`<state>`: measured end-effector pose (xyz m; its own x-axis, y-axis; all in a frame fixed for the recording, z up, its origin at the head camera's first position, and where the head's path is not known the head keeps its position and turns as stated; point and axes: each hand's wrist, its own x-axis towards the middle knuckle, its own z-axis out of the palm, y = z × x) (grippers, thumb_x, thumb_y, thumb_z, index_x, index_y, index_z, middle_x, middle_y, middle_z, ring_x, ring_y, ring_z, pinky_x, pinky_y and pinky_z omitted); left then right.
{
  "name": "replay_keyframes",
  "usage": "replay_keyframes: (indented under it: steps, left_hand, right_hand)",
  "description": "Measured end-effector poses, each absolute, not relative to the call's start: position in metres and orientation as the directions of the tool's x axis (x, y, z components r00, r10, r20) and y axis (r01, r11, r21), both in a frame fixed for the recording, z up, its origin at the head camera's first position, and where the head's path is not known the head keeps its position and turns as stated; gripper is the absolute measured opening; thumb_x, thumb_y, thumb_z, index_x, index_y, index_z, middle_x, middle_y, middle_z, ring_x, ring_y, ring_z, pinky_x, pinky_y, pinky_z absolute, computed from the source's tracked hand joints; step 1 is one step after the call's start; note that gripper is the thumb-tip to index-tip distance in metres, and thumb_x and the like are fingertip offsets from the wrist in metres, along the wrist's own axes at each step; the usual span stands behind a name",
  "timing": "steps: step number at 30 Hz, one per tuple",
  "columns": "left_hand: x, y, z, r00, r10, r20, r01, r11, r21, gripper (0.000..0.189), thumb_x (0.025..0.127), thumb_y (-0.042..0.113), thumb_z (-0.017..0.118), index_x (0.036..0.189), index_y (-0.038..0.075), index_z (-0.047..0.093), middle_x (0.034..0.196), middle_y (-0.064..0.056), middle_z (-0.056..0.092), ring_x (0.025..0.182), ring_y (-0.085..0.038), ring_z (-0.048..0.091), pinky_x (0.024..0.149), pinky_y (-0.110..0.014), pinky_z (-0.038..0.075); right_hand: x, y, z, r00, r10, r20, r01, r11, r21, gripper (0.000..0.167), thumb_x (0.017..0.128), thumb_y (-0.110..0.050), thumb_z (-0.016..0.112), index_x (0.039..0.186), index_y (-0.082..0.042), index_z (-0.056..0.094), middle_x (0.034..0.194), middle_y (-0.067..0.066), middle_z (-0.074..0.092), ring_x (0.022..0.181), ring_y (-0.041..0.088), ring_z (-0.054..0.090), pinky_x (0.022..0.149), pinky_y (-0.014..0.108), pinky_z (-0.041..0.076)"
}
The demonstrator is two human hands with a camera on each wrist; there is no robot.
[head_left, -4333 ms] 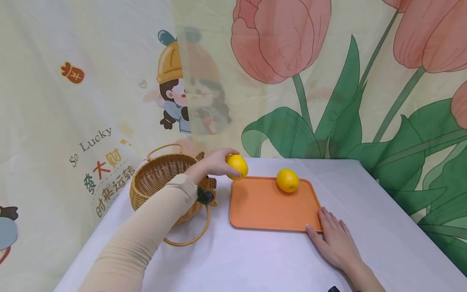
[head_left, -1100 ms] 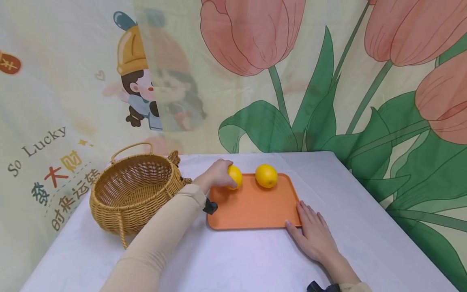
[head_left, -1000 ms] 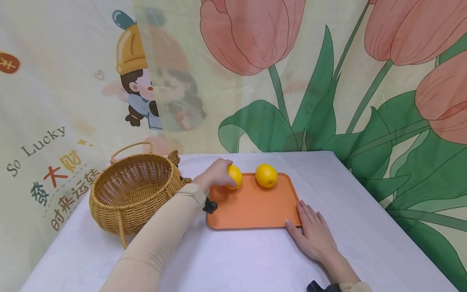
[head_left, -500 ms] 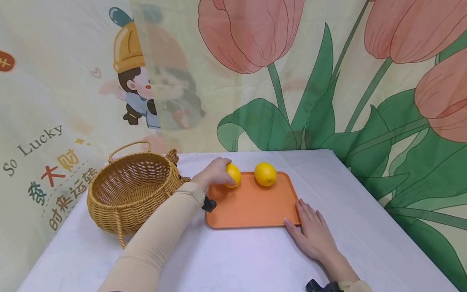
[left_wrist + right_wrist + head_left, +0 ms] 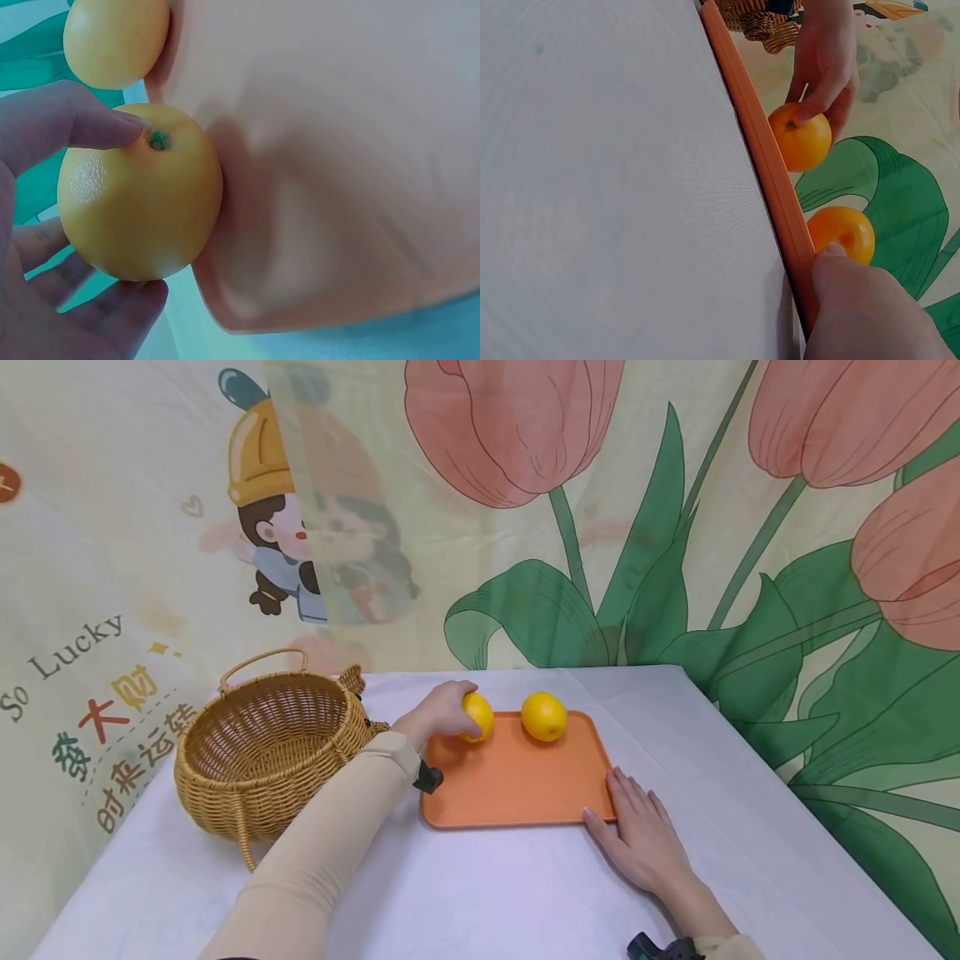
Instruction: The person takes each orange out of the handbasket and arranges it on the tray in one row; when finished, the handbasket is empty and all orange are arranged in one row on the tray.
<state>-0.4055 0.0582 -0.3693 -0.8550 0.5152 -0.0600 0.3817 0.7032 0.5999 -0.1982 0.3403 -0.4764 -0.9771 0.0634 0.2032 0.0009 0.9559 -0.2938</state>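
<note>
My left hand (image 5: 446, 708) holds a yellow-orange orange (image 5: 477, 717) at the far left part of an orange tray (image 5: 517, 789). In the left wrist view, the thumb presses near the green stem end of this orange (image 5: 142, 202), with fingers curled beneath it. A second orange (image 5: 543, 717) sits on the tray close to the far rim, to the right of the held one. My right hand (image 5: 645, 843) lies with fairly straight fingers at the tray's near right corner. Its thumb (image 5: 838, 262) touches the rim in the right wrist view.
A wicker basket (image 5: 217, 810) with looped handles stands on the left of the white-covered table (image 5: 450, 893), partly behind my left forearm. A printed curtain (image 5: 360, 635) with tulips and cartoon figures hangs behind the table.
Compared with the earliest frame, my left hand has carried the orange rightward and down to the tray, and the view has shifted right. Over the last second both hands stay nearly still.
</note>
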Motion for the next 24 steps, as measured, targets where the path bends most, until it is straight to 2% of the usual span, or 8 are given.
replay_keyframes:
  steps: [15,24]
  left_hand:
    - [-0.4014,0.0591,-0.3682,-0.857,0.509,-0.078,0.360,0.701,0.615,0.085,0.077,0.011,0.084,0.153,0.004,0.046,0.144,-0.015,0.053,0.117,-0.030,0.051,0.099,-0.042,0.046]
    - [-0.4031,0.0600,-0.3699,-0.869,0.487,-0.087,0.344,0.720,0.602,0.087,0.077,0.014,0.088,0.153,0.006,0.046,0.143,-0.014,0.054,0.117,-0.031,0.051,0.100,-0.043,0.046]
  right_hand:
    - [-0.1992,0.3404,-0.4755,-0.982,0.065,0.180,0.009,0.956,-0.295,0.092,0.101,-0.065,0.045,0.158,0.006,0.028,0.163,0.024,0.028,0.149,0.045,0.025,0.119,0.063,0.010]
    - [-0.1998,0.3415,-0.4754,-0.983,0.053,0.173,0.000,0.955,-0.296,0.092,0.101,-0.065,0.044,0.158,0.006,0.028,0.164,0.024,0.027,0.149,0.046,0.024,0.119,0.064,0.010]
